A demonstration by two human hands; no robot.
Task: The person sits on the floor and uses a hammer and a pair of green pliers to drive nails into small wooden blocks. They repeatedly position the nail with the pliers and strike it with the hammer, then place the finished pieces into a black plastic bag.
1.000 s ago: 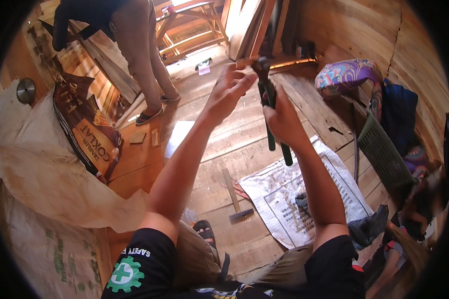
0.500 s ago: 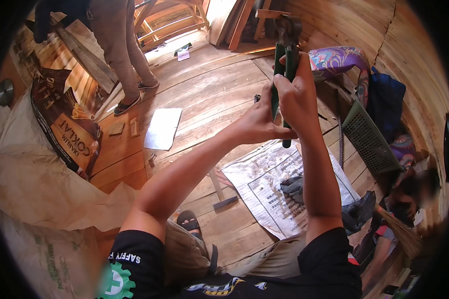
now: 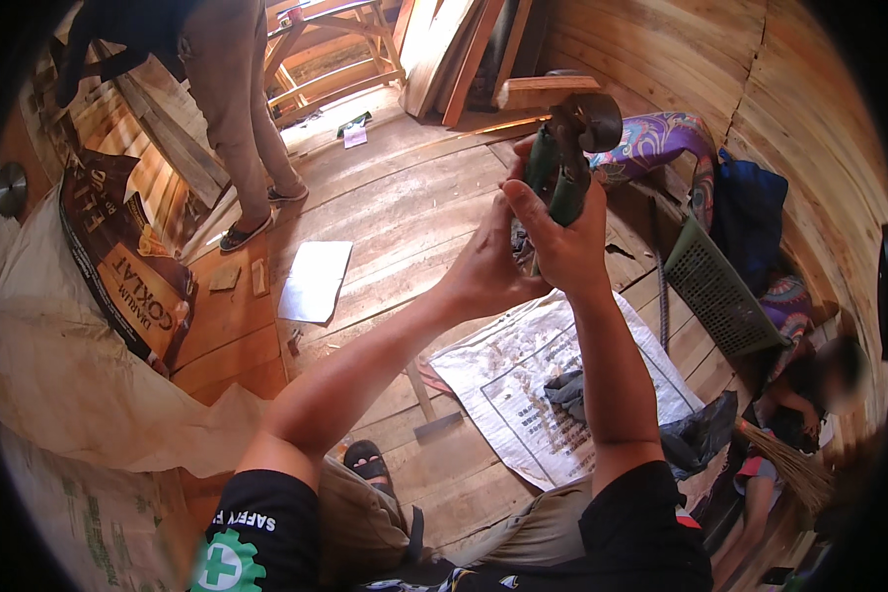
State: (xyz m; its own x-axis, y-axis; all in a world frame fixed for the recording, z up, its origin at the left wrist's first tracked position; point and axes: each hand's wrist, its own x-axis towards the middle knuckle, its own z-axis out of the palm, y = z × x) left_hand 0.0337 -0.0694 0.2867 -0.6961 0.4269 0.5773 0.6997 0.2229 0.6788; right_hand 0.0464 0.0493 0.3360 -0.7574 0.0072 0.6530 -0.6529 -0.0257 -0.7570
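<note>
Both my hands are raised together in front of me around a pair of green-handled pincers [image 3: 568,189]. The tool's dark metal head, with a rounded end, points up and away above my fingers. My right hand [image 3: 572,237] wraps the handles from the right, its thumb lying across them. On the other side, my left hand [image 3: 493,257] closes round the handles' lower part, its palm close against the right hand. My fingers hide much of the handles. Beneath my forearms, a white printed sheet [image 3: 503,414] lies on the plank floor with a dark crumpled cloth [image 3: 565,395] on it.
A hammer [image 3: 437,427] lies left of the sheet. A green plastic basket [image 3: 725,286] stands tilted at right, near a broom [image 3: 789,464] and a seated person [image 3: 760,493]. Another person [image 3: 229,109] stands at far left. White paper [image 3: 316,281] lies on the floor.
The pincers have come lower and nearer, and their head has turned to tilt right. My hands have shifted slightly left, with the right hand now lower around the handles.
</note>
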